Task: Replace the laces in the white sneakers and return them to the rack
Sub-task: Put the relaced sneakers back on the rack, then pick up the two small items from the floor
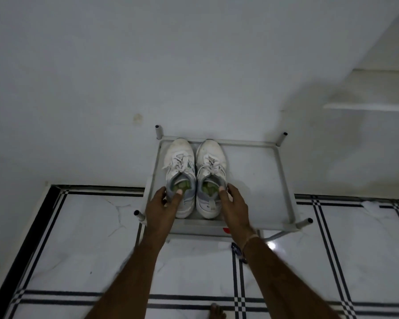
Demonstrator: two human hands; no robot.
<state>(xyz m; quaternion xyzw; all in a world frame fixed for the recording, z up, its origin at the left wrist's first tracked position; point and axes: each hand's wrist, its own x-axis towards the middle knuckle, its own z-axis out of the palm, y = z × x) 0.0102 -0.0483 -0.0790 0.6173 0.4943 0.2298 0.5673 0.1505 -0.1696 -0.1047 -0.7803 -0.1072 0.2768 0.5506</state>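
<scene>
White sneakers sit side by side on the top shelf of the rack, and we have a hand on each heel.

Our left hand [162, 203] closes its grip on the collar of the left sneaker [180, 173], thumb inside the opening and fingers on the outer side; our right hand [232, 201] grips the right sneaker [210, 173] the same way. Both shoes are laced, toes pointing to twelve o'clock toward the wall [101, 77], and they touch along their inner sides. They fill the nine o'clock half of the grey rack [283, 180]; its three o'clock half is bare shelf. The rack stands against the wall on a white floor [78, 238] with dark stripes. At six o'clock, toes of a bare foot [215, 311] show.
</scene>
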